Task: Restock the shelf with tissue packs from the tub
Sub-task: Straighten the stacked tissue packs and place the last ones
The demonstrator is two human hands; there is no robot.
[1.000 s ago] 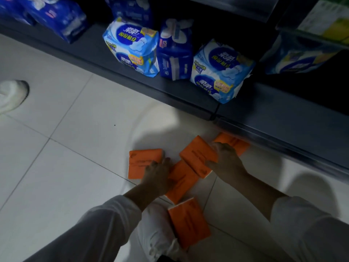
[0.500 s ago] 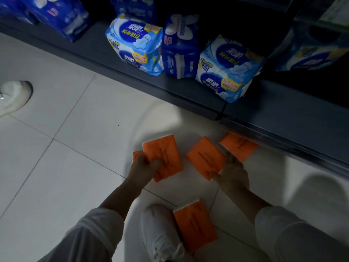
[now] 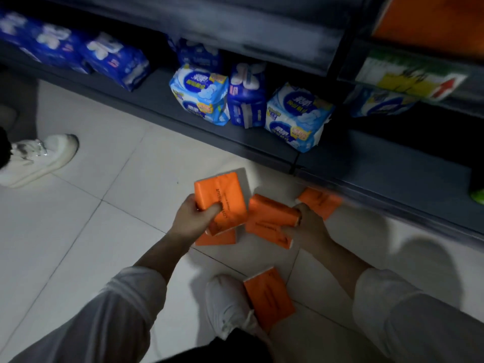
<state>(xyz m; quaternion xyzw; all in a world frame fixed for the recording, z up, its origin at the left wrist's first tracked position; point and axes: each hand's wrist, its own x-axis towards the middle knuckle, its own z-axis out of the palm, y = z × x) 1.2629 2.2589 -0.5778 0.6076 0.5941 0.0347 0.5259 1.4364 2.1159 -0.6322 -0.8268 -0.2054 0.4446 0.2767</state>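
Observation:
Several orange tissue packs lie on the white tile floor in front of a dark bottom shelf [image 3: 262, 150]. My left hand [image 3: 195, 218] grips one orange pack [image 3: 222, 197] lifted off the floor, thumb across its face. Beneath it another orange pack [image 3: 217, 238] lies flat. My right hand [image 3: 307, 226] holds a second orange pack [image 3: 269, 218] by its right end, just above the floor. A further pack [image 3: 320, 201] lies by the shelf base, and one more [image 3: 269, 297] rests beside my white shoe [image 3: 227, 305]. No tub is in view.
Blue and white wrapped packs [image 3: 296, 116] stand on the bottom shelf, with darker blue ones [image 3: 115, 61] to the left. Another person's white shoe [image 3: 36, 158] stands at the left edge. An upper shelf [image 3: 262, 30] overhangs; yellow-green goods [image 3: 408, 77] sit at the right.
My left hand lifted its orange pack higher and toward the middle. My right hand took hold of the middle pack and raised it. The view tilted up toward the shelves.

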